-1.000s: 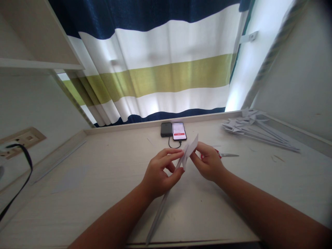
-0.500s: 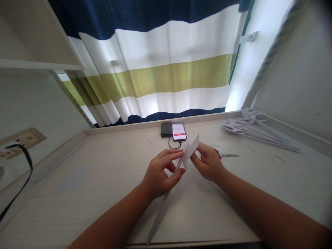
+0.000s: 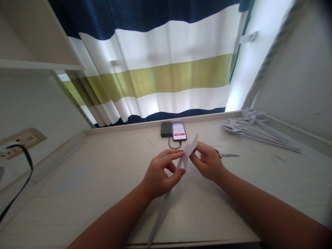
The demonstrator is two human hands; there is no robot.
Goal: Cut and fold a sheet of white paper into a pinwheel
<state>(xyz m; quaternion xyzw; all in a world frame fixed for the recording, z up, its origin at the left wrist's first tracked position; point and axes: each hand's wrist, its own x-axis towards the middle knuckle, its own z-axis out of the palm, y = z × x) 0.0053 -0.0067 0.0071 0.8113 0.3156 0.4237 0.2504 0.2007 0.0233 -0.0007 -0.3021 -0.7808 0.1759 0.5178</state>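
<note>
Over the middle of the pale desk (image 3: 109,193) I hold a long folded white paper piece (image 3: 190,148). Its thin shaft runs down toward the desk's near edge. My left hand (image 3: 159,174) pinches the shaft just below the flat folded head, thumb and fingers closed on it. My right hand (image 3: 207,160) pinches the folded head from the right side. The two hands nearly touch.
A phone (image 3: 179,131) with a lit screen lies plugged into a dark power bank (image 3: 166,129) at the desk's back edge. Red-handled scissors (image 3: 225,155) lie right of my right hand. Several similar folded paper pieces (image 3: 255,129) are heaped at the back right. A striped curtain hangs behind.
Almost nothing has moved. The folded head of the paper has tilted slightly between my fingers.
</note>
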